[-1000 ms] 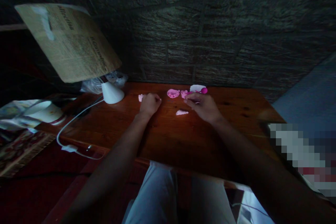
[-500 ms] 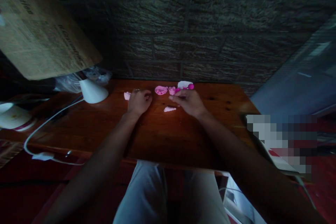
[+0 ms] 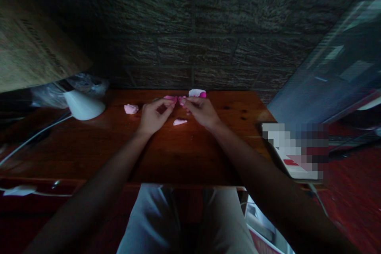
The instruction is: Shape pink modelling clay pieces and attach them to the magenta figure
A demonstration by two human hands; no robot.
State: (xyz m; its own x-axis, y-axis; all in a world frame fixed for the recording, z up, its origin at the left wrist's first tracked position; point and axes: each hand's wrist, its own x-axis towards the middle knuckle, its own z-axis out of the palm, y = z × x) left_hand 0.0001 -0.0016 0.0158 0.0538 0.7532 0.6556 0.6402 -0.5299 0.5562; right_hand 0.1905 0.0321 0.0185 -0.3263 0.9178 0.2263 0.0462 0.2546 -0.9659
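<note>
Just above the middle of the frame, on the wooden table (image 3: 193,154), sits a small pink piece (image 3: 181,101), right between the person's two hands. Beside it, to the left, a flat pink piece (image 3: 170,98) shows partly behind the left hand (image 3: 152,118). That hand is curled, thumb and forefinger brought narrowly together at the pink stuff; from where I stand I can't tell whether they pinch any of it. The right hand (image 3: 204,112) is narrow too, its fingertips right at the small pink piece, though I can't make out whether they grip it.

Behind the right hand lie a white piece (image 3: 196,93) and a bright magenta ball (image 3: 203,95), which overlap in my view. A pale pink strip (image 3: 180,122) rests in front of the hands, between them and a little lower in the frame. Well apart, left of centre, there's a pale pink lump (image 3: 131,109).

Farther left stands the white lamp base (image 3: 85,105), its printed shade (image 3: 35,43) filling the upper left, with a crumpled plastic bag (image 3: 95,84) behind. Dark stone wall (image 3: 208,20) spans the top, and the person's pale trousers (image 3: 149,222) show at the bottom.
</note>
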